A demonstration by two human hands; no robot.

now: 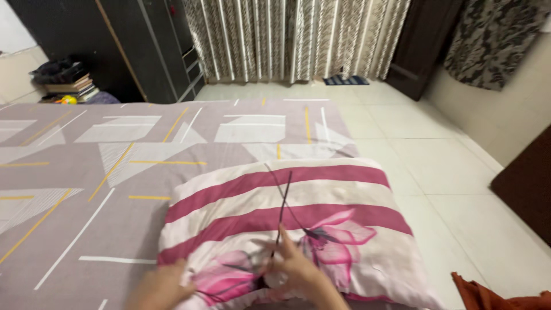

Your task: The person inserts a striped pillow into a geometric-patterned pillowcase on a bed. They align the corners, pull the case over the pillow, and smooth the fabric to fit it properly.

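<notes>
Both hands on pillow (287,224) near edge: left hand (162,287) flat, open; right hand (298,267) pinching cover (bed (115,172) beneath).

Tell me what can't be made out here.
- Left hand: wrist cut off by the head view's bottom edge.
- Right hand: its grip on the pillow is blurred.
- Pillow's near end: hidden by both hands.
- Orange cloth: cut off at the bottom corner.
- Book pile: too small to tell.

A bedroom in a home.
A bed (172,138) with a patterned mauve sheet and a striped pillow (321,201) stands on a tiled floor (436,166), near long curtains (287,37) and a dark wardrobe (126,46).
</notes>
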